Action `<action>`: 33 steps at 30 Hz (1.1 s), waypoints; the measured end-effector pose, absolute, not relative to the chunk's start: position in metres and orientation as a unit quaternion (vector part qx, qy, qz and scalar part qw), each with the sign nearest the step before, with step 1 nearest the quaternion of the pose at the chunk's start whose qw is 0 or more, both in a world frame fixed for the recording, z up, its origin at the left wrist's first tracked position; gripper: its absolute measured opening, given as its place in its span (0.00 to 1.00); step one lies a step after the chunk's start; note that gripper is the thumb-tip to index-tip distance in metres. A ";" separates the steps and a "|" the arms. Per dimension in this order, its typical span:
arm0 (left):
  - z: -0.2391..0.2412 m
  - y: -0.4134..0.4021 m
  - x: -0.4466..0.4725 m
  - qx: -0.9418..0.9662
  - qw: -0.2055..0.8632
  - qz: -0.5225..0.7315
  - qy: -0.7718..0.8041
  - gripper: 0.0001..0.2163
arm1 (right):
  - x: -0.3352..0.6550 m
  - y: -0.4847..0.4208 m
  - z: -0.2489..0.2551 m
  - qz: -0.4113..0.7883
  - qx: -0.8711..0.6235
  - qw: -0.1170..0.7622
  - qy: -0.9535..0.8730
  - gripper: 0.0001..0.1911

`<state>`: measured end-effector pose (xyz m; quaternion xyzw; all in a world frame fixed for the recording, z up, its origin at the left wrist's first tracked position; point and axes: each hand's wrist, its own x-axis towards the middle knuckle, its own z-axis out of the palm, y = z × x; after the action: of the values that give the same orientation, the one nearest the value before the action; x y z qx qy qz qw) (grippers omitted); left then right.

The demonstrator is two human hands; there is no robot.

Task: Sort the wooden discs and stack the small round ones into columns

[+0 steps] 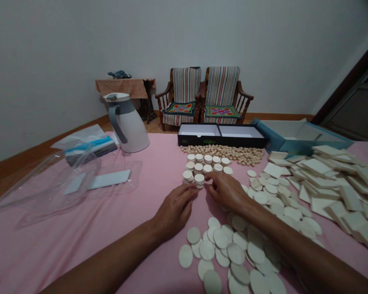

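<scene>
Small round pale wooden discs stand in several short stacks, lined up in rows on the pink tablecloth. My left hand (175, 209) reaches to the base of the front-row stack (199, 181), fingers extended and thumb apart. On the other side of that stack is my right hand (228, 190), its fingers bent with a gap between index finger and thumb; I see nothing held in it. Left of this stack stands another front stack (188, 177). Loose discs (221, 239) lie spread below and right of my right hand, some of them hidden under my forearm.
Behind the stacks lie small wooden beads (233, 153), a black two-part box (196, 141) and a blue box (282, 143). Rectangular wooden pieces (340, 171) pile up at right. A white jug (133, 128), a tissue pack (92, 150) and clear plastic trays (135, 179) are at left.
</scene>
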<state>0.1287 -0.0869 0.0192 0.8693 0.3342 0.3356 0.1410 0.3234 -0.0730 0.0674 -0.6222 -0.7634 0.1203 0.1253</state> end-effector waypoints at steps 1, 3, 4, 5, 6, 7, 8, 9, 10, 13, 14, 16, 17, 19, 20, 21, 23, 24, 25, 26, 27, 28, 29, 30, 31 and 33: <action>0.019 -0.087 0.129 0.869 0.142 0.334 0.336 0.16 | 0.326 -0.073 0.069 0.119 -0.624 0.126 -0.762 0.15; 0.019 -0.087 0.129 0.868 0.143 0.334 0.339 0.15 | 0.335 -0.073 0.074 0.123 -0.620 0.115 -0.767 0.14; 0.020 -0.088 0.129 0.867 0.143 0.334 0.340 0.15 | 0.340 -0.074 0.076 0.131 -0.611 0.098 -0.775 0.13; 0.020 -0.088 0.129 0.867 0.143 0.334 0.341 0.14 | 0.347 -0.075 0.078 0.142 -0.595 0.076 -0.787 0.12; 0.020 -0.088 0.129 0.867 0.144 0.333 0.342 0.14 | 0.354 -0.078 0.079 0.156 -0.571 0.053 -0.804 0.11; 0.020 -0.088 0.129 0.867 0.144 0.331 0.342 0.14 | 0.360 -0.081 0.079 0.170 -0.541 0.035 -0.823 0.12; 0.020 -0.088 0.129 0.868 0.145 0.330 0.342 0.14 | 0.366 -0.084 0.079 0.180 -0.510 0.025 -0.841 0.14; 0.019 -0.088 0.129 0.868 0.145 0.331 0.341 0.13 | 0.371 -0.088 0.078 0.188 -0.483 0.019 -0.855 0.16; 0.019 -0.088 0.129 0.868 0.144 0.332 0.339 0.13 | 0.374 -0.091 0.076 0.191 -0.463 0.018 -0.865 0.17; 0.019 -0.087 0.129 0.868 0.139 0.338 0.337 0.13 | 0.378 -0.096 0.068 0.188 -0.452 0.018 -0.872 0.17; 0.019 -0.087 0.129 0.868 0.137 0.338 0.338 0.13 | 0.377 -0.096 0.066 0.186 -0.453 0.020 -0.872 0.17; 0.019 -0.087 0.129 0.868 0.136 0.335 0.340 0.13 | 0.376 -0.095 0.062 0.183 -0.457 0.024 -0.870 0.18; 0.019 -0.088 0.129 0.868 0.136 0.333 0.342 0.13 | 0.375 -0.094 0.061 0.181 -0.460 0.024 -0.869 0.19; 0.019 -0.088 0.129 0.869 0.138 0.328 0.345 0.13 | 0.373 -0.094 0.061 0.167 -0.466 0.019 -0.869 0.17; 0.019 -0.088 0.129 0.869 0.140 0.325 0.347 0.13 | 0.373 -0.095 0.061 0.154 -0.466 0.015 -0.871 0.15; 0.019 -0.088 0.129 0.869 0.142 0.323 0.348 0.13 | 0.372 -0.097 0.061 0.139 -0.465 0.010 -0.874 0.14; 0.019 -0.087 0.129 0.870 0.146 0.319 0.347 0.13 | 0.371 -0.100 0.061 0.107 -0.463 0.006 -0.880 0.11; 0.019 -0.087 0.129 0.870 0.146 0.319 0.345 0.13 | 0.371 -0.101 0.060 0.096 -0.464 0.005 -0.881 0.11; 0.018 -0.087 0.129 0.871 0.147 0.319 0.343 0.13 | 0.370 -0.102 0.060 0.093 -0.467 0.006 -0.880 0.10; 0.018 -0.087 0.129 0.872 0.147 0.319 0.341 0.13 | 0.370 -0.102 0.061 0.097 -0.473 0.011 -0.876 0.10; 0.018 -0.087 0.129 0.873 0.146 0.319 0.339 0.13 | 0.369 -0.102 0.062 0.107 -0.480 0.019 -0.870 0.10; 0.018 -0.087 0.129 0.873 0.144 0.319 0.338 0.13 | 0.367 -0.100 0.065 0.119 -0.486 0.034 -0.865 0.10; 0.017 -0.087 0.129 0.874 0.143 0.319 0.338 0.13 | 0.365 -0.098 0.068 0.128 -0.490 0.055 -0.861 0.10; 0.017 -0.087 0.129 0.874 0.142 0.319 0.339 0.13 | 0.362 -0.095 0.071 0.132 -0.492 0.080 -0.856 0.12; 0.017 -0.087 0.129 0.874 0.141 0.319 0.339 0.12 | 0.359 -0.091 0.074 0.131 -0.494 0.108 -0.853 0.14; 0.017 -0.087 0.129 0.873 0.139 0.320 0.340 0.12 | 0.350 -0.081 0.079 0.117 -0.495 0.155 -0.847 0.17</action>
<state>0.1290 -0.0869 0.0174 0.8733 0.3402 0.3201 0.1385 0.3499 -0.0815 0.0785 -0.4954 -0.8466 0.1172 0.1549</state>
